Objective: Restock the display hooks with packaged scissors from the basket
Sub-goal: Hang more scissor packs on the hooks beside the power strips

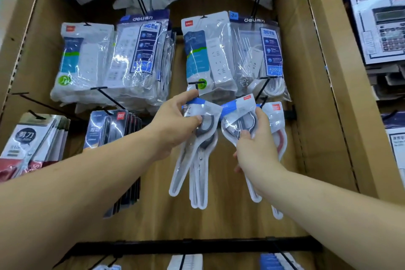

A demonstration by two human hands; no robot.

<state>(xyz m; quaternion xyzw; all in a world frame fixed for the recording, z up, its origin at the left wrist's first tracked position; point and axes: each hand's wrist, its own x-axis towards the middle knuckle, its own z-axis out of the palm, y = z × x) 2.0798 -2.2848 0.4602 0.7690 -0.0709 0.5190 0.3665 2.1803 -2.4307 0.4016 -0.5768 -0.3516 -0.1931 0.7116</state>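
My left hand [176, 123] grips the top of a packaged pair of grey-handled scissors [198, 160] just under a black display hook [195, 84]; two more such packs hang behind it. My right hand [254, 142] pinches another grey-handled scissors pack [240, 116] by its handle end, near a second hook [264, 82]. A red-handled scissors pack [279, 129] hangs behind that one. No basket is in view.
Bagged power strips [206, 57] hang on hooks above. Dark boxed scissors packs [111, 129] and more packs [32, 138] hang at left. A black rail [197, 245] crosses below. Boxed calculators [381, 26] fill the shelf at right, past a cardboard side wall [315, 72].
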